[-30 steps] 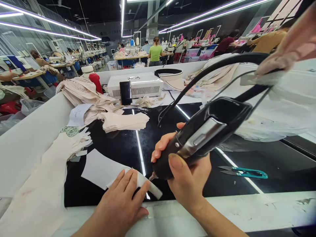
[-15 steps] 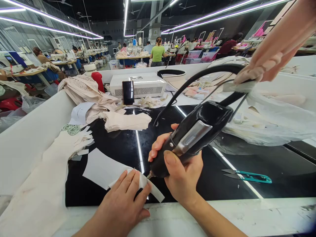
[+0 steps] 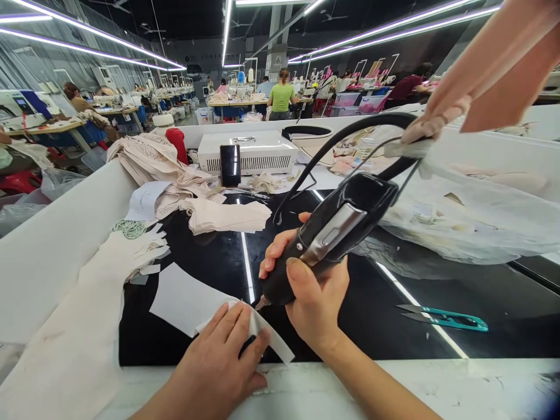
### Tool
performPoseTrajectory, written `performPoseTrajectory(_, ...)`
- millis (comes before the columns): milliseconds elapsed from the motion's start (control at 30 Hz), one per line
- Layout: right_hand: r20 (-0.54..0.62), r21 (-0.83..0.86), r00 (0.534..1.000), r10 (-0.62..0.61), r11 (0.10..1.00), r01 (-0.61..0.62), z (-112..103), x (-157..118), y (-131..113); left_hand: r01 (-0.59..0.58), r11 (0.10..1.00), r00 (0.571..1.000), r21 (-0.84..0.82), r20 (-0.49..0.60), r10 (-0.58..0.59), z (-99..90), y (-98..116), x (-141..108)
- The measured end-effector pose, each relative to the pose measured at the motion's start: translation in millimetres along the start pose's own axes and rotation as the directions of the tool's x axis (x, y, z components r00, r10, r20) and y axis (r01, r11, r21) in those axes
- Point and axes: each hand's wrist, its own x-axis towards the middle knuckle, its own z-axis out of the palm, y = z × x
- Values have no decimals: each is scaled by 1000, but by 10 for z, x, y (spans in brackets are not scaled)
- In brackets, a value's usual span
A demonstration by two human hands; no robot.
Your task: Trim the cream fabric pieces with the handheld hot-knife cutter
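Observation:
My left hand (image 3: 223, 356) lies with outstretched fingers on a white curved piece (image 3: 181, 297), pressing it onto the black work surface. Under those fingers a narrow cloth strip (image 3: 280, 344) runs along the piece's right end; whether the two are joined I cannot tell. In my right hand (image 3: 317, 309) is a black corded hand tool (image 3: 326, 245) with a metal lever on its side, fingers wrapped round its body. Its small pointed metal tip (image 3: 261, 303) is angled down beside the strip's upper edge, close to my left fingertips; contact is unclear.
Teal thread snips (image 3: 455, 319) lie at the right. Beige cloth pieces (image 3: 230, 217) are stacked behind, near a phone (image 3: 230, 166) and a white vented box (image 3: 262, 153). A thick cable (image 3: 341, 137) arches overhead. Plastic sheeting (image 3: 472, 227) covers the back right.
The tool and my right hand have shifted slightly left and up, bringing the tip a little past the strip's edge. My left hand stays almost in place on the piece.

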Motion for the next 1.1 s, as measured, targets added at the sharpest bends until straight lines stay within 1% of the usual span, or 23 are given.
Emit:
performPoseTrajectory(133, 19, -21, 1000, 6, 1000, -6, 27, 15, 45, 21, 999, 999, -36, -42, -23, 30, 12, -4)
performPoseTrajectory(233, 5, -61, 1000, 18, 998, -18, 44, 10, 48, 17, 998, 998, -53, -65, -21, 10, -5, -3)
performPoseTrajectory(333, -7, -66, 999, 32, 997, -32, 45, -7, 26, 23, 995, 998, -94, -60, -29, -77, -51, -2)
performPoseTrajectory(500, 8, -74, 1000, 29, 997, -29, 42, -58, -33, 75, 989, 993, -130, -86, -86, -226, -95, -22)
performPoseTrajectory(600, 14, -65, 1000, 16, 998, -15, 53, -87, -65, 90, 986, 993, -138, -64, -100, -240, -84, -57)
performPoseTrajectory(767, 30, -42, 999, 17, 999, -16, 54, -83, -69, 97, 983, 995, -155, -9, -100, -197, -85, -115)
performPoseTrajectory(900, 4, -35, 1000, 17, 999, -17, 64, -35, -28, 84, 986, 996, -145, 17, -82, -190, -107, -123)
performPoseTrajectory(1100, 19, -44, 999, 26, 999, -25, 95, -20, 25, 90, 985, 996, -146, 17, -89, -201, -109, -111)
